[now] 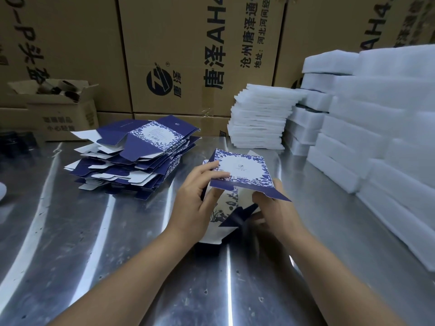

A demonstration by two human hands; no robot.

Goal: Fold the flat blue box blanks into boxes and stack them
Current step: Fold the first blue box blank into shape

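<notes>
left hand (195,198) grips half-folded blue card box (240,168) | right hand (277,208) holds its flaps | steel table (94,231)

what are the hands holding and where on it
A half-folded blue box blank: the left hand grips its left edge, thumb on the printed top panel; the right hand holds its near end at the flaps.

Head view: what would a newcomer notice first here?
First, the half-folded blue box at centre, gripped by the left hand and right hand over the shiny metal table. Next, the untidy pile of flat blanks at the left rear. Stacks of white foam pads line the right side, with big brown cartons behind.
</notes>
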